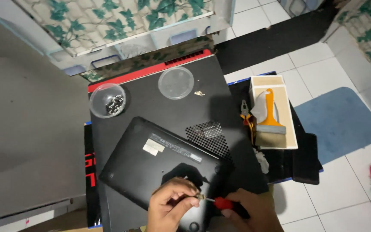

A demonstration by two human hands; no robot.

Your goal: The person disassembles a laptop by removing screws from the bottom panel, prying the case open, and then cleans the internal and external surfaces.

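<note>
Black plastic filled the scene: an upturned laptop [164,165] lay base-up atop a larger black laptop [159,107], at 6 o'clock from where I looked down. My right hand [247,210] was wrapped around a red-handled screwdriver [220,202], its tip pointing toward 9 o'clock. My left hand [170,206] pinched the shaft near the tip over the base. A clear bowl of dark screws [107,100] sat at 11 o'clock, a clear lid [175,83] at 12, an orange-handled brush [271,120] in a pale tray [292,129] at 2.
</note>
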